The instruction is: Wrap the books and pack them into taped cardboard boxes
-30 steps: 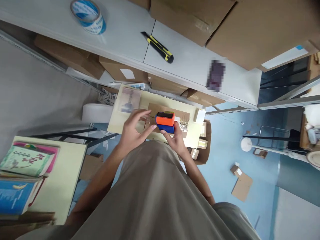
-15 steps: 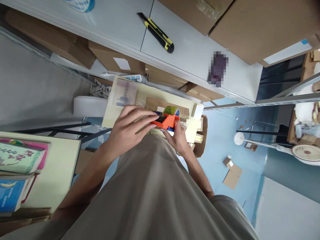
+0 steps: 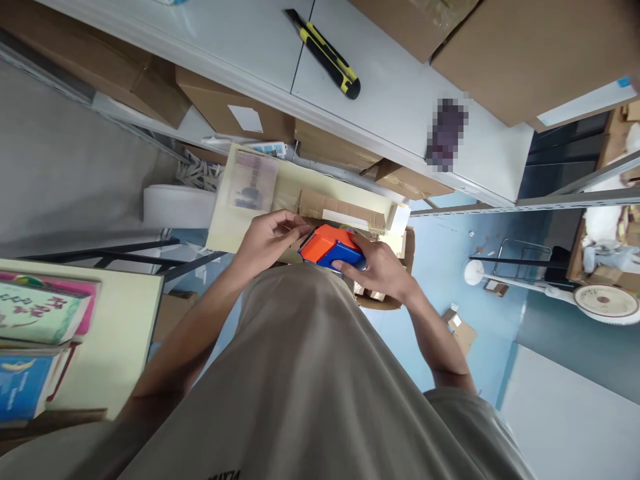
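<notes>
An orange and blue tape dispenser point(image 3: 333, 247) is in my right hand point(image 3: 385, 267), whose thumb lies along the blue side and whose fingers reach over the far end. Its dark front edge points left, toward my left hand point(image 3: 273, 241). The left thumb and forefinger are pressed together just beside that edge; what they pinch, if anything, is too small to make out. Beneath the dispenser is an open cardboard box point(image 3: 345, 208) with a white strip on it, on a pale yellow table point(image 3: 220, 223). My hands hide part of the box.
A grey shelf point(image 3: 390, 123) crosses above, bearing a yellow-black utility knife point(image 3: 330, 57), a blurred dark item point(image 3: 447, 133) and large cartons point(image 3: 540, 53). Books point(image 3: 40, 320) lie on a side table at left. At right stand a white fan point(image 3: 605, 300) and cardboard scraps point(image 3: 463, 333).
The dispenser has turned so that its blue side shows more. My right hand has shifted right and wrapped over it. My left fingers have left its top and now pinch together at its front.
</notes>
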A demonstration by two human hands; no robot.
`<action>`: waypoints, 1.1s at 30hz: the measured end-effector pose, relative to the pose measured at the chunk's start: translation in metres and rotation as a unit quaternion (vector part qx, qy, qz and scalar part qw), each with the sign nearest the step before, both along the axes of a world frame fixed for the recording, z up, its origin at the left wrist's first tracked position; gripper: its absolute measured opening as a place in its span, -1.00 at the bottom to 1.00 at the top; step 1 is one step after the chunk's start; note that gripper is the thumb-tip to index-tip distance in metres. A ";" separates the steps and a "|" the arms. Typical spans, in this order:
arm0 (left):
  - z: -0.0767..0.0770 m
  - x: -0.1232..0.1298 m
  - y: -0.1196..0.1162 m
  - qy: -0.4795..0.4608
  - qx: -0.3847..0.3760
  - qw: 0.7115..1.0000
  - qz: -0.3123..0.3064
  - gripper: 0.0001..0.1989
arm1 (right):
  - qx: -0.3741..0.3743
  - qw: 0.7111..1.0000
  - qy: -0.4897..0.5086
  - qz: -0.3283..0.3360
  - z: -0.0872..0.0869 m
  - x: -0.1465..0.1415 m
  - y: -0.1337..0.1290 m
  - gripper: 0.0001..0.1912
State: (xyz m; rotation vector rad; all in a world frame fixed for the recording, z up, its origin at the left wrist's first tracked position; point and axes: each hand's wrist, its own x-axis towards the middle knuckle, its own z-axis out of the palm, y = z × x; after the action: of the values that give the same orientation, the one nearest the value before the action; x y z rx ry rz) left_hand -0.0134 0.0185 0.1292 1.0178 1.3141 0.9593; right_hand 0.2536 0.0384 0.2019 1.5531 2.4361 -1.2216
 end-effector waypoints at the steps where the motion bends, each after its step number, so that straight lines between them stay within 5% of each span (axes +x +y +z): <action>1: -0.008 0.002 -0.001 -0.029 -0.024 0.999 0.004 -0.69 | -0.016 1.000 -0.005 0.016 0.005 -0.002 0.006 -0.47; 8: -0.040 0.002 -0.013 -0.146 -0.090 0.983 0.066 -0.66 | -0.121 0.986 -0.091 0.076 0.051 -0.015 0.046 -0.40; 12: -0.064 -0.018 -0.004 -0.161 -0.081 0.975 0.131 -0.63 | -0.161 0.971 -0.162 0.070 0.089 -0.008 0.066 -0.37; 15: -0.083 -0.029 0.007 -0.202 -0.096 0.967 0.120 -0.62 | -0.173 0.965 -0.188 0.060 0.107 -0.013 0.075 -0.36; 26: -0.141 -0.038 0.018 -0.297 -0.176 0.933 0.102 -0.57 | -0.163 0.958 -0.232 0.043 0.083 -0.075 0.082 -0.30; 33: -0.171 -0.017 0.018 -0.315 -0.229 0.917 0.082 -0.61 | -0.118 0.963 -0.242 0.023 0.068 -0.095 0.081 -0.30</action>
State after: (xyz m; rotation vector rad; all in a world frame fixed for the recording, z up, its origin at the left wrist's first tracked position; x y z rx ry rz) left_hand -0.0305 0.0363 -0.0416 0.1999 1.0045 0.9352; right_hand 0.1583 0.1193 0.2702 1.4992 1.9322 -0.9391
